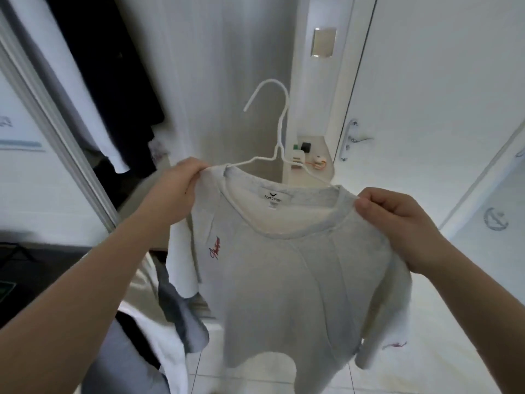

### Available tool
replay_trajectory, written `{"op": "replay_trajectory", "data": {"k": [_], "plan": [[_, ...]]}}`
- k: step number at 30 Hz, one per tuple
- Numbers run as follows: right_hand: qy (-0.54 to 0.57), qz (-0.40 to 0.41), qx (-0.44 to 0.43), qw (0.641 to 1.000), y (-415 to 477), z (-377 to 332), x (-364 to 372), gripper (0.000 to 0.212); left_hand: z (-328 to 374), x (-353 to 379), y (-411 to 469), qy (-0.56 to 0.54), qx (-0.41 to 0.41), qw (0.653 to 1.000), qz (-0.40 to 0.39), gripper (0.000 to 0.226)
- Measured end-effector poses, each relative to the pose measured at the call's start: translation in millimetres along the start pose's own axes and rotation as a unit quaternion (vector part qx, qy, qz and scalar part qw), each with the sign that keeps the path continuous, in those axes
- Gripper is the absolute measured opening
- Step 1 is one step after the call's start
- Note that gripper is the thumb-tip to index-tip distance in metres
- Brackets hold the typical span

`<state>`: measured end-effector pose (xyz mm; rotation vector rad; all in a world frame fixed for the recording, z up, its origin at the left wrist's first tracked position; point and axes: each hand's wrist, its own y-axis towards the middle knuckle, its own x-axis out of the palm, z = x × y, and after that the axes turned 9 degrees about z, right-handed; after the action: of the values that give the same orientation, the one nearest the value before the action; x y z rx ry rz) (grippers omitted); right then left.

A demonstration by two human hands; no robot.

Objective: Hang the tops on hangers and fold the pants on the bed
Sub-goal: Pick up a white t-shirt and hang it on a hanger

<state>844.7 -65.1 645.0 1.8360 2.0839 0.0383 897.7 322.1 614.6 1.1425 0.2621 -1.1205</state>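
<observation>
- Sweatshirt, pale grey, is hanging between the hands, its neck riding on the white wire hanger, hook rising above them.
- Left hand is pinching one shoulder, right hand the other.
- Judging by the slack, each shoulder is needing an even outward tug so the wire ends are seating inside.
- Dark clothes are hanging above the left hand.

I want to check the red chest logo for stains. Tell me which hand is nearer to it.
Left. The left hand pinches the sweatshirt shoulder just above the red logo; the right hand pinches the opposite shoulder, across the chest from it.
</observation>
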Motion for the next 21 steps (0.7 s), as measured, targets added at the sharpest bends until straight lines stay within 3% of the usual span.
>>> {"op": "replay_trajectory", "data": {"k": [8, 11, 15, 18, 21], "plan": [[0.079, 0.061, -0.028, 0.995, 107.8, -106.0, 78.3, 0.044, -73.3, -65.1, 152.0, -0.012, -0.053, 0.994, 0.095, 0.017], [0.121, 0.068, -0.044, 0.989, 151.5, -138.4, 108.7, 0.051, -90.8, -88.5, 206.5, -0.028, -0.053, 0.991, 0.120, 0.033], [0.159, 0.106, -0.060, 0.980, 216.2, -179.6, 139.7, 0.043, -94.6, -118.0, 259.1, -0.063, -0.047, 0.991, 0.110, 0.053], [0.163, 0.149, -0.071, 0.973, 266.6, -207.5, 157.4, 0.053, -88.8, -131.2, 286.7, -0.133, -0.032, 0.987, 0.080, 0.048], [0.162, 0.180, -0.089, 0.966, 318.4, -239.5, 179.1, 0.044, -81.8, -148.2, 316.6, -0.200, -0.004, 0.976, 0.084, 0.035]]}}
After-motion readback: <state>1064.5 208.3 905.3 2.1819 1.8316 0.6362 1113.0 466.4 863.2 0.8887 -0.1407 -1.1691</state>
